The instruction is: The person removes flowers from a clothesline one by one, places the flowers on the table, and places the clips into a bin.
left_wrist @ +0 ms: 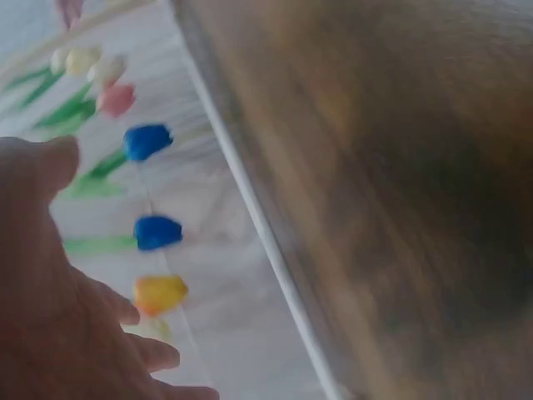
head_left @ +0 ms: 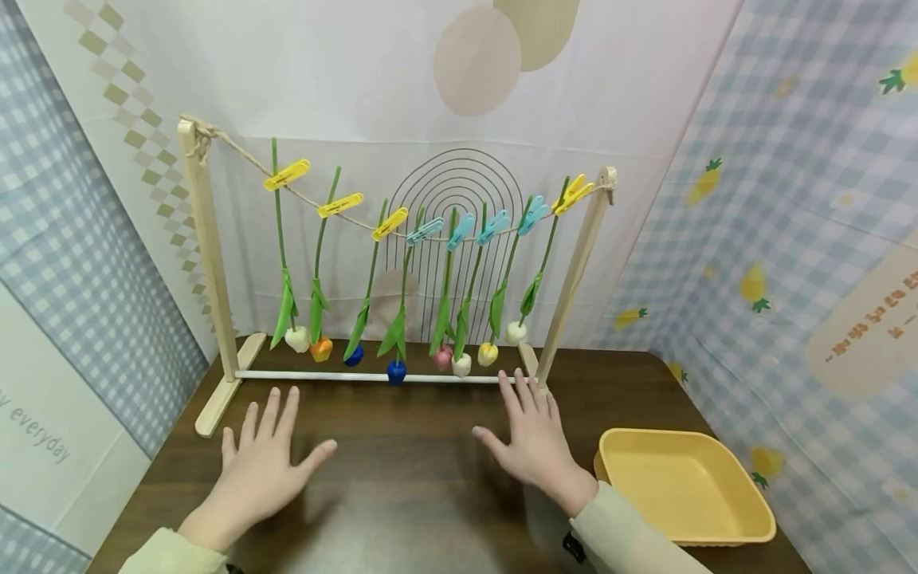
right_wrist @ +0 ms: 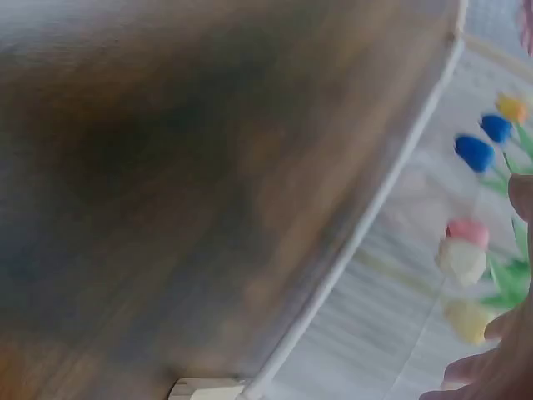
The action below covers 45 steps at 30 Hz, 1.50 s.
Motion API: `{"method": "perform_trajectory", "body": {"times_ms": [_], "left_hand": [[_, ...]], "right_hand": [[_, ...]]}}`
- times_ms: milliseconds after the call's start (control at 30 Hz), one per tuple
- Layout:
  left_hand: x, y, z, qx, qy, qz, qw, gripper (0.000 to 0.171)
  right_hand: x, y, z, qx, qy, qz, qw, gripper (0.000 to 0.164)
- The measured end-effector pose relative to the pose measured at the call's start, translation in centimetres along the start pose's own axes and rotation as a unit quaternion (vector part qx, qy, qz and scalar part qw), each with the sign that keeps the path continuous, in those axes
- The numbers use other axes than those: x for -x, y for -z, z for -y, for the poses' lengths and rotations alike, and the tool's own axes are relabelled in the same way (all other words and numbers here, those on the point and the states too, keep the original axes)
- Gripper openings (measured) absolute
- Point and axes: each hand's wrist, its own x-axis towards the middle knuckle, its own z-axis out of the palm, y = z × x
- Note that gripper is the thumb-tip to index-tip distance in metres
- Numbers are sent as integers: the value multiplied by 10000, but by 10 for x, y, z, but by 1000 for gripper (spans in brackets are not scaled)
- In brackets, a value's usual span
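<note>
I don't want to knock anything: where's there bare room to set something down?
Bare tabletop lies between the left grip and right grip, in front of the white rod; another patch sits beyond the yellow tray. The rope is crowded with flowers and clothespins.

fingers (right_wrist: 473, 368) in front of tulips (right_wrist: 460, 260), white rod (right_wrist: 356, 238) aslant, blurred brown tabletop (right_wrist: 183, 183)

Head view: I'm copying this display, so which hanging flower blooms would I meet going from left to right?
First white bloom, orange bloom, first blue bloom, second blue bloom, pink bloom, second white bloom, yellow bloom, third white bloom.
</note>
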Motion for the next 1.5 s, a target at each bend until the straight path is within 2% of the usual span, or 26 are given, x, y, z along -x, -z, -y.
{"method": "perform_trajectory", "body": {"times_ms": [67, 133, 200, 300, 400, 467, 633, 733, 833, 967, 1167, 1267, 1367, 1433, 1500], "left_hand": [[-6, 5, 5, 540, 163, 102, 9984, 99], [-12, 11, 10, 1155, 259, 116, 9929, 94], [-19, 16, 17, 1732, 272, 41, 9845, 89], [-28, 22, 28, 2375, 288, -185, 9708, 84], [-35, 25, 38, 2731, 358, -393, 9605, 83], [-40, 25, 46, 2895, 366, -532, 9550, 82], [-53, 26, 65, 3260, 482, -801, 9407, 83], [-63, 30, 74, 3410, 647, -887, 9336, 85], [-73, 38, 81, 3460, 688, -897, 9314, 87], [-84, 48, 91, 3513, 545, -795, 9313, 88], [-90, 59, 99, 3576, 353, -532, 9317, 84], [-92, 61, 100, 3706, 201, -494, 9273, 83], [-93, 62, 101, 3766, 68, -581, 9245, 82], [-94, 61, 102, 3729, 20, -655, 9256, 79], [-94, 60, 103, 3598, 37, -751, 9300, 78]], "right_hand": [[-5, 4, -5, -488, -302, -33, 9983, 94], [-11, 8, -11, -1105, -667, -65, 9916, 94], [-16, 13, -17, -1781, -1072, -129, 9781, 94], [-24, 18, -28, -2633, -1709, -385, 9487, 97], [-32, 21, -37, -3194, -2177, -699, 9196, 99], [-37, 21, -41, -3472, -2358, -793, 9042, 101], [-50, 21, -44, -3978, -2584, -856, 8762, 99], [-57, 19, -44, -4180, -2627, -941, 8645, 95], [-63, 18, -45, -4254, -2694, -1039, 8577, 91], [-69, 17, -48, -4214, -2794, -1204, 8543, 85], [-82, 12, -59, -4422, -2606, -1153, 8504, 73], [-86, 11, -63, -4438, -2409, -1249, 8541, 62], [-89, 12, -67, -4282, -2409, -1390, 8598, 52], [-89, 14, -69, -4157, -2485, -1365, 8642, 49], [-89, 15, -72, -4018, -2549, -1268, 8703, 48]]}}
